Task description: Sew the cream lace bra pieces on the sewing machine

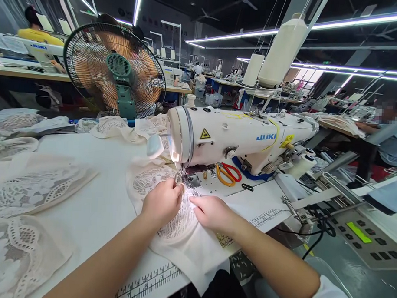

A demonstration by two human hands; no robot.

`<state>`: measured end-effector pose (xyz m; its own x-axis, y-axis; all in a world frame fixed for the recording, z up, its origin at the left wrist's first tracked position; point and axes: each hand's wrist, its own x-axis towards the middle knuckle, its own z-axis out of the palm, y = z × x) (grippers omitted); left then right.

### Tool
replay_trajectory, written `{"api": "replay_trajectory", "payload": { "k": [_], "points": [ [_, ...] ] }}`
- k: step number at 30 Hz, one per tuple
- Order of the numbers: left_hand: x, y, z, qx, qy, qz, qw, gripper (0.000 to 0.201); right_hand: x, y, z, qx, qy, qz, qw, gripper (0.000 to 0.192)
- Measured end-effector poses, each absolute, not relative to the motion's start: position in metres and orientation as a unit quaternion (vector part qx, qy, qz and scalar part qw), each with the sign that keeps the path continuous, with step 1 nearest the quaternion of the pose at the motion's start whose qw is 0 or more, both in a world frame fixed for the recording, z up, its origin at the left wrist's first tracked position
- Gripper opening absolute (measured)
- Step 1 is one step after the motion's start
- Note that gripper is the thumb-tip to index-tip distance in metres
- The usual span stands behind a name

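Note:
A cream lace bra piece (174, 228) lies under the needle area of a white JUKI sewing machine (215, 134) and hangs over the table's front edge. My left hand (163, 203) is closed on the lace just left of the needle, fingertips pinching it. On the other side, my right hand (212, 214) grips the fabric edge with thumb and forefinger, close to the presser foot. The lamp lights the lace between both hands. Red-and-orange-handled scissors (228, 174) rest on the machine bed, with a small black blade (247, 187) beside them.
More lace pieces (30, 191) spread over the left of the white table (96, 180). A large fan (118, 72) stands behind it. Thread cones (283, 50) rise above the machine. A control panel (364, 237) sits at right. Other people work at machines in the background.

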<state>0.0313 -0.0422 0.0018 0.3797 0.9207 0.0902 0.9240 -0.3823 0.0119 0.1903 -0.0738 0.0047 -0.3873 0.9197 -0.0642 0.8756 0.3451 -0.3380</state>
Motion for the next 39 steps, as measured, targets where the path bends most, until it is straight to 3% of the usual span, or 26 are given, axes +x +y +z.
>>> {"api": "replay_trajectory", "payload": {
  "k": [21, 33, 36, 39],
  "points": [
    [0.03, -0.041, 0.01, -0.812, -0.582, -0.043, -0.018, 0.042, 0.186, -0.066, 0.014, -0.575, -0.803, 0.157, 0.012, 0.042],
    [0.025, -0.048, 0.018, -0.813, -0.582, -0.017, -0.002, 0.048, 0.178, -0.065, 0.02, -0.577, -0.808, 0.111, -0.03, 0.031],
    [0.021, -0.058, 0.022, -0.82, -0.573, -0.008, 0.008, 0.053, 0.183, -0.072, 0.022, -0.575, -0.811, 0.099, -0.035, 0.028],
    [0.017, -0.067, 0.024, -0.825, -0.565, 0.033, -0.007, 0.072, 0.194, -0.079, 0.021, -0.55, -0.83, 0.087, -0.035, 0.025]
  ]
}}
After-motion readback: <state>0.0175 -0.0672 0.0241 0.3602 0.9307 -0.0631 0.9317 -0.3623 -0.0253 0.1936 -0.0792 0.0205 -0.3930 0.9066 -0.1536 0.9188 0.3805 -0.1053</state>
